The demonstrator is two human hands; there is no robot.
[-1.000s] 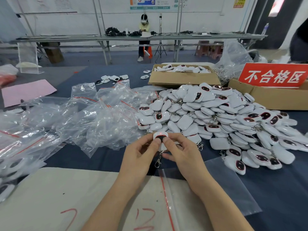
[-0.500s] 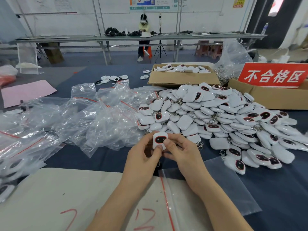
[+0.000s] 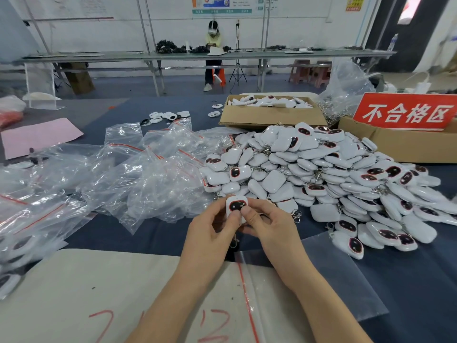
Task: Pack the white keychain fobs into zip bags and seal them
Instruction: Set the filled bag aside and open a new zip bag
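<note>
Both hands hold one white keychain fob (image 3: 236,204) with a dark oval window, face toward me, just in front of the fob pile. My left hand (image 3: 212,233) grips its left side with the thumb on the face. My right hand (image 3: 269,226) pinches its right side, thumb beside the other thumb. The fob's metal clasp hangs below, partly hidden between the palms. A large heap of white fobs (image 3: 321,174) spreads to the right. An empty zip bag (image 3: 329,276) with a red seal line lies flat under my right forearm.
Crumpled clear zip bags (image 3: 138,179) are heaped at left, some with fobs inside. A cardboard box of fobs (image 3: 269,115) and a box with a red sign (image 3: 405,112) stand at the back right. A white sheet with red marks (image 3: 74,293) lies nearest me. A person stands at a far bench.
The fob has been turned up from edge-on to face me and now sits upright between both thumbs. Both hands stayed in nearly the same spot.
</note>
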